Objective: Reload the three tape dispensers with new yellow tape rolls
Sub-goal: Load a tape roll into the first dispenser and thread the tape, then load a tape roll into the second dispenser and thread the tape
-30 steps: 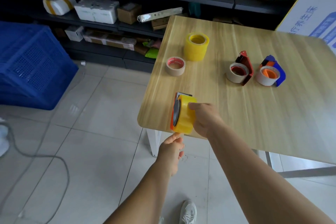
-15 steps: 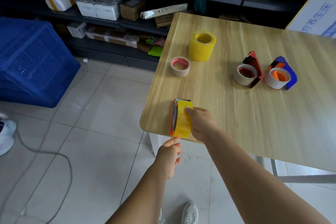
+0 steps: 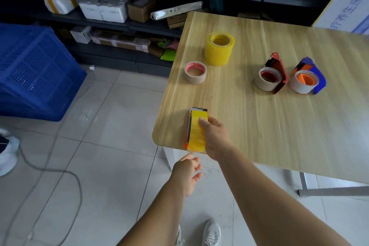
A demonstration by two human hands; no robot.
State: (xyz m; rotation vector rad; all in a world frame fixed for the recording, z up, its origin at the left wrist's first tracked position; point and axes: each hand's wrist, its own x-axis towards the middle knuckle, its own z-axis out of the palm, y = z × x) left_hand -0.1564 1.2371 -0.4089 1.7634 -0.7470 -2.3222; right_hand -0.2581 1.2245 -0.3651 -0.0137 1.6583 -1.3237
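Yellow roll (image 3: 197,132) hiding its dispenser, gripped by right hand (image 3: 214,138); left hand (image 3: 187,170) loose, fingers spread

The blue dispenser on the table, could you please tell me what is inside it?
The blue dispenser holds a pale, nearly spent roll round an orange hub. Its far side and cutter are hidden, so I cannot see them.

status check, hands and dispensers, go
Right hand grips orange dispenser loaded with yellow tape, at table corner. Left hand open below edge. Red dispenser, blue dispenser hold spent cores. Nothing blocking.
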